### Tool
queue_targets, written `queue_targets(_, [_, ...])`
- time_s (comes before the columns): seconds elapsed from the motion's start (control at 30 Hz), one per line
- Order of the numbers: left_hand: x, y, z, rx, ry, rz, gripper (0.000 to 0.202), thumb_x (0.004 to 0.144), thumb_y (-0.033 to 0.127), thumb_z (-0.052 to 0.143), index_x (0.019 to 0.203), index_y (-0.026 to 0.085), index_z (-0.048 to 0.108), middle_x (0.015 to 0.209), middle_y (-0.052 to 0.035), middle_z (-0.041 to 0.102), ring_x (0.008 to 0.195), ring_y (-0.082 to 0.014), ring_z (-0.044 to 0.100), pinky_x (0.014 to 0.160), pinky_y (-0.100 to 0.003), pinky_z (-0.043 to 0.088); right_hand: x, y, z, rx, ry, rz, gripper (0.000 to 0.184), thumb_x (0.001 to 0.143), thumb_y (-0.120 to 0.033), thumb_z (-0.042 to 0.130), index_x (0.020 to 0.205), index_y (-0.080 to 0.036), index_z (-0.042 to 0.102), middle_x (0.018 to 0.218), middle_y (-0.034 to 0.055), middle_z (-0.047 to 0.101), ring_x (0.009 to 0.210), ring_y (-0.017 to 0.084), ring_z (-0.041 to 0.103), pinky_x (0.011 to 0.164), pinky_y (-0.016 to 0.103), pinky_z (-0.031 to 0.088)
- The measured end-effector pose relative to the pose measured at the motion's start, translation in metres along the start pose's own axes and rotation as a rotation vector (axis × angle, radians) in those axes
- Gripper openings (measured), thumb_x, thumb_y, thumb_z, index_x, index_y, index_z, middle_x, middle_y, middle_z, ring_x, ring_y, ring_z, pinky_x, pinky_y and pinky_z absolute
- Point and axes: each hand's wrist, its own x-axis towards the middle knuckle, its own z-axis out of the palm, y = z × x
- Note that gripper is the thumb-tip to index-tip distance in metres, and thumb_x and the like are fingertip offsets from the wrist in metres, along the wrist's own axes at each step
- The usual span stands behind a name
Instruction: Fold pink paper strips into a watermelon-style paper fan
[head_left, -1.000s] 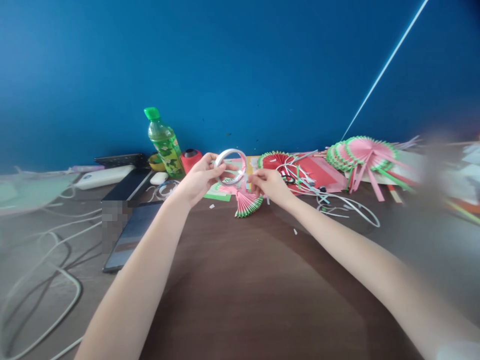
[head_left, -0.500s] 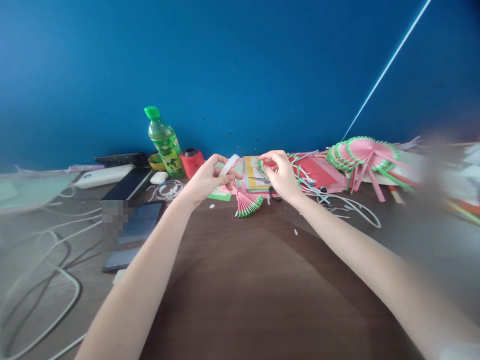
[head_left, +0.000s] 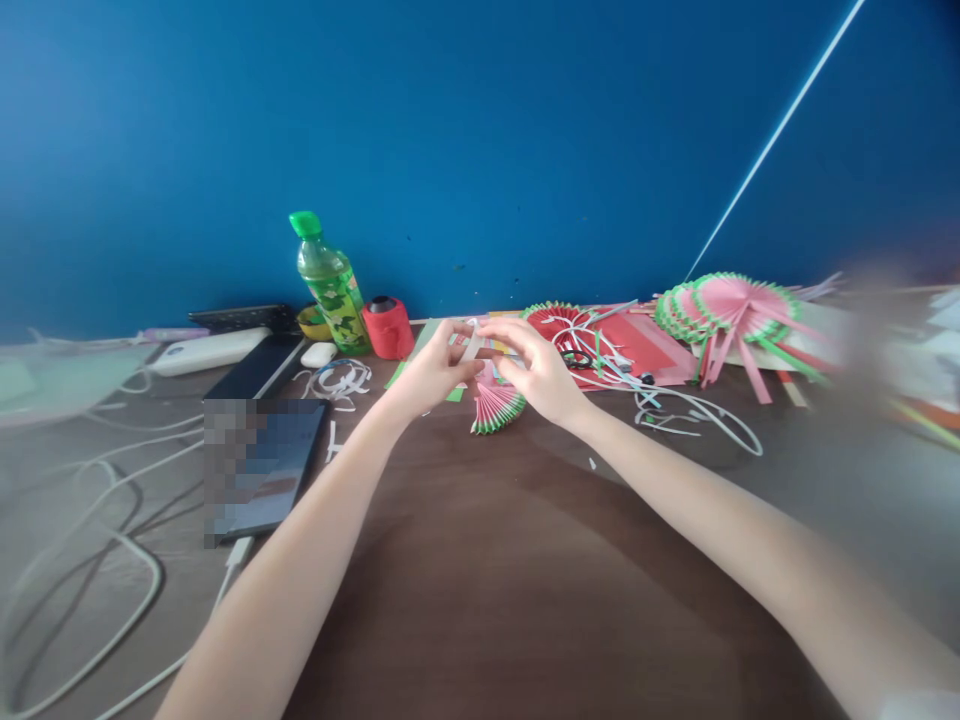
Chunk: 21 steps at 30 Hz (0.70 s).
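Left hand (head_left: 431,375) and right hand (head_left: 536,375) meet fingertip to fingertip, both pinching the white tape (head_left: 472,346); the pleated paper fan (head_left: 495,408) lies on the table (head_left: 487,560) just beneath, between the wrists.

One camera only, worn on the head — it looks forward and down across the brown desk (head_left: 480,600) to the blue wall (head_left: 525,130) filling the upper half. Reaching in from the bottom corners, the left hand (head_left: 431,372) and right hand (head_left: 538,378) meet at centre, fairly near.
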Motion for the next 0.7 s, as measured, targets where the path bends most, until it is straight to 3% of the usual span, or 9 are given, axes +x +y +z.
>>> queue_targets(0.2, [0.0014, -0.0035, 0.001, 0.021, 0.0, 0.025, 0.028, 0.078, 0.014, 0.055, 0.094, 0.021, 0.034, 0.073, 0.0002, 0.064, 0.054, -0.0106, 0.06, 0.054, -0.025, 0.045, -0.0027, -0.0006, -0.0003, 0.036, -0.006, 0.041, 0.02, 0.071, -0.005, 0.045, 0.079, -0.022, 0.051, 0.12, 0.0043, 0.052, 0.121, 0.021, 0.046, 0.102, 0.044, 0.038])
queue_targets(0.37, [0.0004, -0.003, 0.0037, 0.01, 0.002, 0.025, 0.028, 0.078, 0.013, 0.055, 0.093, 0.021, 0.032, 0.083, -0.0019, 0.066, 0.052, -0.0089, 0.059, 0.057, -0.026, 0.047, -0.0027, -0.0002, 0.0009, 0.141, 0.007, 0.033, 0.034, 0.074, -0.005, 0.044, 0.101, -0.024, 0.05, 0.119, 0.0055, 0.052, 0.116, 0.019, 0.05, 0.098, 0.041, 0.043])
queue_targets(0.5, [0.0014, -0.0059, 0.0045, 0.019, -0.012, 0.036, 0.028, 0.078, 0.014, 0.055, 0.095, 0.021, 0.033, 0.073, 0.0015, 0.064, 0.053, -0.0097, 0.059, 0.055, -0.024, 0.046, -0.0029, -0.0001, 0.0015, 0.051, 0.01, 0.021, 0.026, 0.073, -0.005, 0.045, 0.09, -0.023, 0.053, 0.117, 0.0049, 0.051, 0.12, 0.02, 0.046, 0.102, 0.043, 0.039])
queue_targets(0.6, [0.0024, -0.0065, 0.0046, 0.049, -0.033, 0.017, 0.024, 0.078, 0.019, 0.057, 0.095, 0.019, 0.041, 0.075, -0.0008, 0.065, 0.057, -0.011, 0.061, 0.057, -0.025, 0.047, -0.0031, -0.0005, 0.0008, 0.09, 0.004, 0.067, 0.017, 0.074, -0.007, 0.046, 0.081, -0.022, 0.048, 0.118, 0.0042, 0.051, 0.119, 0.019, 0.047, 0.101, 0.042, 0.04])
queue_targets(0.7, [0.0028, -0.0055, 0.0046, 0.101, -0.05, 0.001, 0.015, 0.078, 0.025, 0.057, 0.088, 0.016, 0.05, 0.077, -0.0037, 0.066, 0.063, -0.013, 0.063, 0.062, -0.027, 0.049, -0.002, -0.001, -0.0006, 0.173, 0.006, 0.082, 0.019, 0.075, -0.009, 0.048, 0.088, -0.023, 0.045, 0.118, 0.0049, 0.053, 0.114, 0.018, 0.052, 0.095, 0.039, 0.045])
